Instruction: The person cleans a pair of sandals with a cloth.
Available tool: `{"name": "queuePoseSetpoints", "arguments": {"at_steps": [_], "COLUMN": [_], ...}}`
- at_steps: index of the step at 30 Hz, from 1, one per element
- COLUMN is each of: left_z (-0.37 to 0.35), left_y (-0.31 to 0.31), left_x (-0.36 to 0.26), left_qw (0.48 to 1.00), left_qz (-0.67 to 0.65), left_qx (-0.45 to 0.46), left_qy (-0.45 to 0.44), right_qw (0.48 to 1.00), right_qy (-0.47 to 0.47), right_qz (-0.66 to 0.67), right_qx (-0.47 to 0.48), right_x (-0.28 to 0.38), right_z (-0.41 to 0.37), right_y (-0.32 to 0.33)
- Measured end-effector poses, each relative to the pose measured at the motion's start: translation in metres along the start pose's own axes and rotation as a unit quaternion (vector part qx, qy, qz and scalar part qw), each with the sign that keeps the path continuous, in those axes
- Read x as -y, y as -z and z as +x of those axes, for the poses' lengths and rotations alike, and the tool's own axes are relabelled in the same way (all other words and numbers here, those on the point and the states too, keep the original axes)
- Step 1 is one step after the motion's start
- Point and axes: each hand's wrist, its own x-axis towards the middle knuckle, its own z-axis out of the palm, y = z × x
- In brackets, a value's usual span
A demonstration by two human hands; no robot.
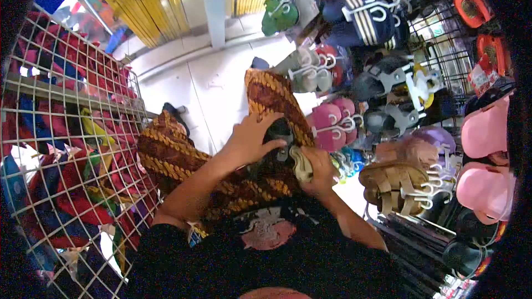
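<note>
My left hand [252,139] is closed over a black sandal [279,129] above my lap, thumb and fingers on either side of it. Much of the sandal is hidden by the hand and blends into my dark clothes, so its exact shape is hard to tell. In my right hand [320,173] is a folded beige cloth [301,164], gripped close against the sandal's right side. Under both hands lie my brown and gold patterned trousers [277,97].
A wire grid rack [83,133] with red and colourful goods stands close on the left. On the right hang several pairs of footwear on white hangers, including pink sandals [331,124] and brown strap sandals [393,185]. White floor tiles [194,91] lie ahead.
</note>
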Motion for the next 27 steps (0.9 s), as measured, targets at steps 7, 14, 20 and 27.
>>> {"name": "queuePoseSetpoints", "arguments": {"at_steps": [7,14,20,27], "left_z": [0.027,0.035,0.052,0.04], "left_y": [-0.054,-0.034,-0.055,-0.045], "left_x": [0.027,0.02,0.029,0.014], "left_qw": [0.985,0.984,0.972,0.962], "left_qz": [-0.039,-0.118,-0.148,-0.134], "left_qx": [-0.15,-0.117,-0.18,-0.233], "left_qy": [-0.075,-0.068,-0.011,0.053], "right_qw": [0.999,0.999,0.963,0.913], "right_qy": [-0.035,-0.05,-0.137,-0.298], "right_qz": [0.002,-0.018,0.199,0.178], "right_qx": [0.028,0.008,-0.121,-0.213], "right_x": [-0.001,-0.001,-0.02,-0.038], "right_z": [0.003,0.0,0.009,0.012], "right_y": [0.008,0.007,-0.013,-0.018]}}
